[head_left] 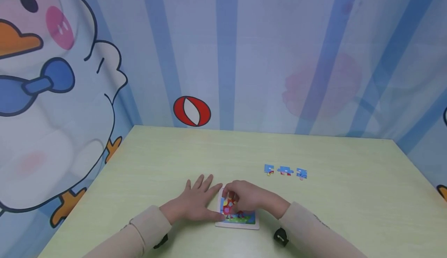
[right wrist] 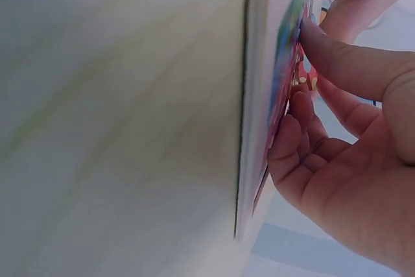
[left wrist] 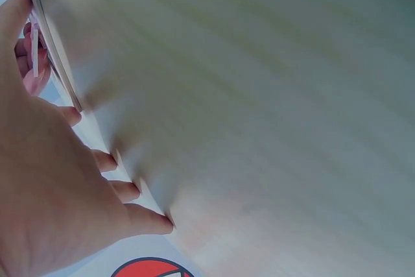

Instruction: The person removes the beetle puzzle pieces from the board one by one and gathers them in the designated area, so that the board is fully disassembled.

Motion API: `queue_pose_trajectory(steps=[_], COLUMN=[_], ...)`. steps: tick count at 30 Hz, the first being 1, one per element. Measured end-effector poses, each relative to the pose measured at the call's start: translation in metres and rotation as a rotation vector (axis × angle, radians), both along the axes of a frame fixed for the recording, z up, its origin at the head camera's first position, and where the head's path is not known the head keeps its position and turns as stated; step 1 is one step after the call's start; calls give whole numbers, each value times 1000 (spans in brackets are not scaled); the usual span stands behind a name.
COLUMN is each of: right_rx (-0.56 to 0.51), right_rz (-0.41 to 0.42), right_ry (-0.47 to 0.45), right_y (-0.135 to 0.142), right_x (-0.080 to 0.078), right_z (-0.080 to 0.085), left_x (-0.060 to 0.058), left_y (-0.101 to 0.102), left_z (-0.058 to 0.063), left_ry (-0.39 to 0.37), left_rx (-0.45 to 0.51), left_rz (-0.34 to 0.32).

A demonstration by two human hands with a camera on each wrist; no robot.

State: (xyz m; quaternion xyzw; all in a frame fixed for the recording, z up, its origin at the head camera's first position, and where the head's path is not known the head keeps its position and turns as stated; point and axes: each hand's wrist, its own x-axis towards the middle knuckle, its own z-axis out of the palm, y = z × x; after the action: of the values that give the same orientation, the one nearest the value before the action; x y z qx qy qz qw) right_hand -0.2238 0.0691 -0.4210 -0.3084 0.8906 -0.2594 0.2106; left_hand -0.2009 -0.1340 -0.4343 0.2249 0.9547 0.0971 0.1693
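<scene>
A small jigsaw puzzle board (head_left: 239, 226) with a pale border lies on the table in front of me. Its picture shows green grass, blue and a red spotted figure. My left hand (head_left: 197, 201) is spread flat at its left side, thumb and index fingertips at the border, other fingers on the table. Over the board, my right hand (head_left: 246, 195) pinches a jigsaw piece (right wrist: 308, 74), red with yellow spots, between thumb and fingers. In the left wrist view the piece shows as a thin edge standing up from the board. The right fingers hide the board's upper right.
Beyond the board, three loose jigsaw pieces lie in a row on the pale table (head_left: 167, 157): a left one (head_left: 269, 168), a middle one (head_left: 285, 170) and a right one (head_left: 302, 173). A printed cloth backdrop (head_left: 258, 56) hangs behind the table's far edge.
</scene>
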Motion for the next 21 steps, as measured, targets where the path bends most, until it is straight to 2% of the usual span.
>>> queue_pose_trajectory(steps=[21], right_rx=[-94], right_rz=[19], right_ry=[-43], right_y=[5], right_x=[-2], right_z=[-1], left_x=[1], left_y=[0], left_z=[1], left_ry=[-2], left_rx=[-4], left_rz=[-4])
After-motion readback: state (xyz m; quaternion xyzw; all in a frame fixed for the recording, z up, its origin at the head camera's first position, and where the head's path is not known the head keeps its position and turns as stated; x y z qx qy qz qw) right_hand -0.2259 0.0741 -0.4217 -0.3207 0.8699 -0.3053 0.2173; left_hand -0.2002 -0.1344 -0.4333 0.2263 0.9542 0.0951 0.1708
